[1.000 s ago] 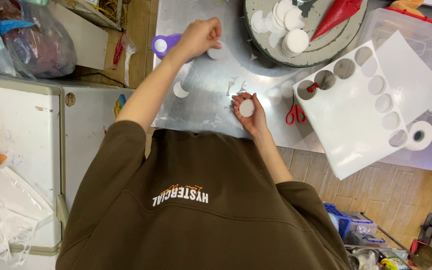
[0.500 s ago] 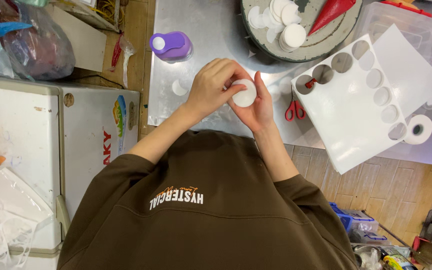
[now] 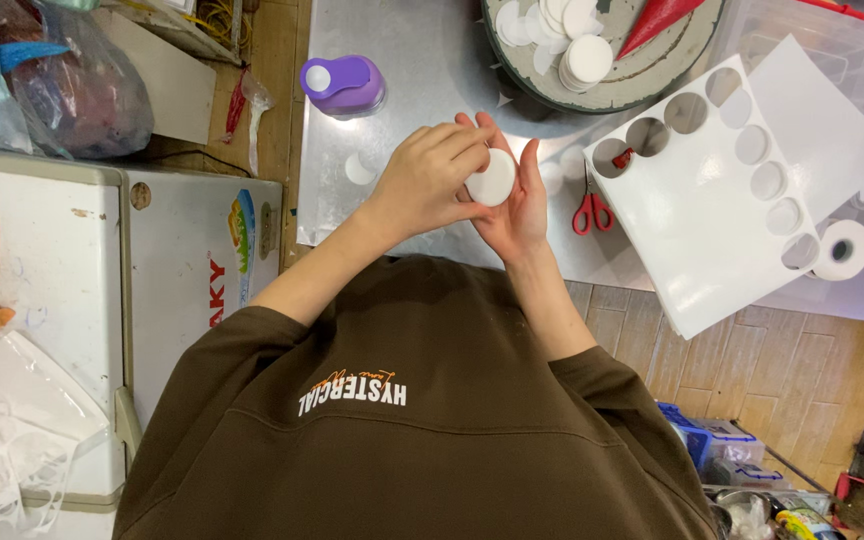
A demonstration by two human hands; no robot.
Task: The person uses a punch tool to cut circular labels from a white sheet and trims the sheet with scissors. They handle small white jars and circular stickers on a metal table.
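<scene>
Over a metal table (image 3: pixel 402 60), both my hands meet on a white round disc (image 3: pixel 495 178). My left hand (image 3: pixel 430 178) pinches the disc's left edge with its fingers. From behind and below, my right hand (image 3: pixel 524 205) cups the disc in its palm. A purple paper punch (image 3: pixel 342 85) stands just beyond my left hand. Another white disc (image 3: pixel 359 168) lies on the table to the left of my hands. Red-handled scissors (image 3: pixel 592 210) lie just to the right of my right hand.
A round grey tray (image 3: pixel 642 85) at the top holds several white discs (image 3: pixel 577 45) and a red cone (image 3: pixel 657 20). A white sheet with round holes (image 3: pixel 702 250), a tape roll (image 3: pixel 842 250) and a clear box (image 3: pixel 802 40) are right. A white chest freezer (image 3: pixel 82 290) stands left.
My left hand has drawn back from the purple punch and joined my right hand on the white disc. The disc has risen slightly above the table.
</scene>
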